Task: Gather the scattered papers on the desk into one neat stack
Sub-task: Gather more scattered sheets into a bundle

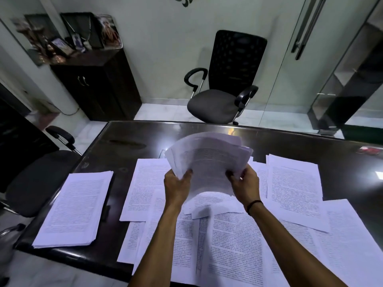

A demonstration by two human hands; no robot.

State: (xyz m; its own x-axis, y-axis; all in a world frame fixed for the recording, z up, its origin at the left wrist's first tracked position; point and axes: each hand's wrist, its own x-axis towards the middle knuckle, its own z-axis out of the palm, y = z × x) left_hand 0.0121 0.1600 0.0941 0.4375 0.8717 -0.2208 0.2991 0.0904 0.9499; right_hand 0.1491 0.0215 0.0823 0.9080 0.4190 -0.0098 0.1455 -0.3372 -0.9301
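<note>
Both forearms are reaching forward from the lower edge of the view, converging slightly toward the centre. The left hand point(177, 186) is gripping the left edge of a raised bundle of papers point(209, 162), its thumb lying on the near face and its fingers curling behind, out of sight. The right hand point(245, 186) is gripping the opposite edge in the same manner, thumb forward and fingers wrapping around the back. Both wrists are bending slightly upward, so that the backs of the hands are facing the camera. The right wrist is wearing a thin dark band point(254, 206). Both arms are bare to the frame edge.
</note>
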